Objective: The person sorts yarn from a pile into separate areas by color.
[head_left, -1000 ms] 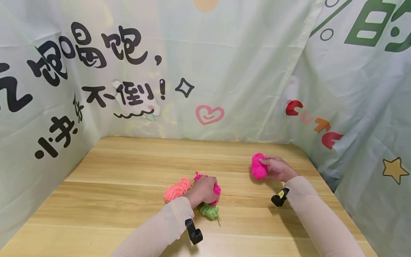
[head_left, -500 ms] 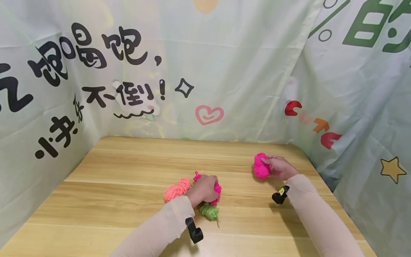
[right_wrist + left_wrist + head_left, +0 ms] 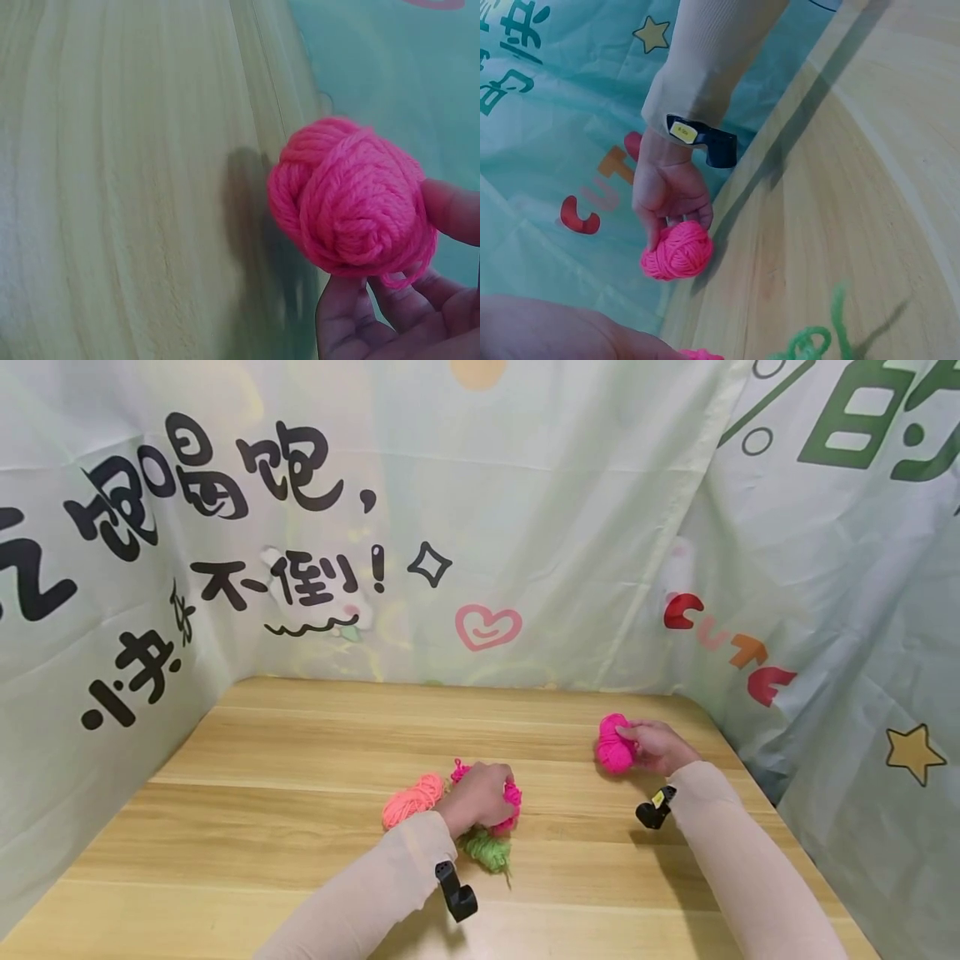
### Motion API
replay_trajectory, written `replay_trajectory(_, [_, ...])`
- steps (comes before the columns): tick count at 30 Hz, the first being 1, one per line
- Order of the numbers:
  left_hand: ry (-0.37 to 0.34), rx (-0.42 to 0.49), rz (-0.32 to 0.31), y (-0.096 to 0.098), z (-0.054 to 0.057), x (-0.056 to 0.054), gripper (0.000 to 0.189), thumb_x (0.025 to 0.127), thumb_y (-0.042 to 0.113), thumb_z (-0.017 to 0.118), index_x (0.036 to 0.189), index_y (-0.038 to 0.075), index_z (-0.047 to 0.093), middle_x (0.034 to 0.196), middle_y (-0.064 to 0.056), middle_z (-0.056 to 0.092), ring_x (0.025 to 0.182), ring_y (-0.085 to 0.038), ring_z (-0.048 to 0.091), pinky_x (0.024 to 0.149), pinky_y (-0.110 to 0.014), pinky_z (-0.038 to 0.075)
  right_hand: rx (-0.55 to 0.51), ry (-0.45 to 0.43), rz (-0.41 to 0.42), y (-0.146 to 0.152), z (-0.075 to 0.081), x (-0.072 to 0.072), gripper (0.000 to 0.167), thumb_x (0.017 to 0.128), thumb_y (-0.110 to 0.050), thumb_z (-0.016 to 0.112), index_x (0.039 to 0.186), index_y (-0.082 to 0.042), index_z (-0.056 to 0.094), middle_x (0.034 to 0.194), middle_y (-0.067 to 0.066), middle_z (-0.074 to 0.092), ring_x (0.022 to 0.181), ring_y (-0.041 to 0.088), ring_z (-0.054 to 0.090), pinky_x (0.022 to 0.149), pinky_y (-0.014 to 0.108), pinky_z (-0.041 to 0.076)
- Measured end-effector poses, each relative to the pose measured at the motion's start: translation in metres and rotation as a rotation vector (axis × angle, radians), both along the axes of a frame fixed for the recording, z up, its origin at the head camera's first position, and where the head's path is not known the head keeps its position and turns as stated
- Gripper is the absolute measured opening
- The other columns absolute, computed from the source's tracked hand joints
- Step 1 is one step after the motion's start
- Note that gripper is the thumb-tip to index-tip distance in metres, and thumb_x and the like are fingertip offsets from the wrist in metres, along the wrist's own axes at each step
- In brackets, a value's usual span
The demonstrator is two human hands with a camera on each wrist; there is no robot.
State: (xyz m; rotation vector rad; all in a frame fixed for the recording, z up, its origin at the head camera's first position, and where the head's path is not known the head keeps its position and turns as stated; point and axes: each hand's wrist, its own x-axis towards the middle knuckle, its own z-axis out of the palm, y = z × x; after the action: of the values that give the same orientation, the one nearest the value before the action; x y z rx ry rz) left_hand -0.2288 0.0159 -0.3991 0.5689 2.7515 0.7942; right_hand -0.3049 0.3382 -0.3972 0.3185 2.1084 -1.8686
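Yarn ball [image 3: 352, 202], bright pink, held above far right of table [image 3: 300, 743], fingers of right hand [image 3: 656, 748] pinching its sides. Left hand [image 3: 477, 797] fingers curled round pink bundle [image 3: 513, 803]. Ball likely light, squashy; grip gently round middle.

Yarn ball [image 3: 352, 202] is pink, one skein [image 3: 412, 800] coral, another skein [image 3: 488, 852] grn, table [image 3: 300, 747] tan w/ grain.

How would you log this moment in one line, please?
left hand: holds pink yarn bundle | right hand: holds pink yarn ball | coral yarn, green yarn: on table near left hand
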Motion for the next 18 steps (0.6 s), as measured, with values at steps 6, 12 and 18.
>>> replay_trajectory(6, [-0.09, 0.075, 0.02, 0.002, 0.003, 0.0, 0.035, 0.086, 0.011, 0.071, 0.118, 0.002, 0.06, 0.075, -0.006, 0.063, 0.049, -0.012, 0.057, 0.044, -0.027, 0.046, 0.02, 0.001, -0.021, 0.001, -0.001, -0.001, 0.02, 0.1, -0.017, 0.054, 0.116, -0.007, 0.047, 0.077, -0.002, 0.047, 0.061, 0.007, 0.044, 0.062, 0.023, 0.048])
replay_trajectory(12, [-0.121, 0.091, 0.024, 0.004, 0.009, -0.001, 0.032, 0.087, 0.013, 0.073, 0.115, 0.004, 0.06, 0.061, -0.003, 0.06, 0.047, -0.016, 0.06, 0.044, -0.027, 0.046, 0.028, -0.005, -0.022, 0.004, -0.005, -0.004, 0.022, 0.1, -0.017, 0.055, 0.117, -0.006, 0.047, 0.081, -0.001, 0.047, 0.068, 0.008, 0.046, 0.064, 0.024, 0.049])
replay_trajectory(18, [-0.118, 0.104, 0.017, 0.007, 0.012, -0.005, 0.036, 0.085, 0.013, 0.074, 0.117, 0.003, 0.06, 0.063, -0.003, 0.06, 0.05, -0.02, 0.064, 0.045, -0.028, 0.049, 0.045, -0.005, -0.024, 0.005, -0.01, -0.007, 0.034, 0.1, -0.016, 0.054, 0.127, 0.0, 0.042, 0.084, -0.001, 0.049, 0.072, 0.009, 0.049, 0.066, 0.025, 0.05])
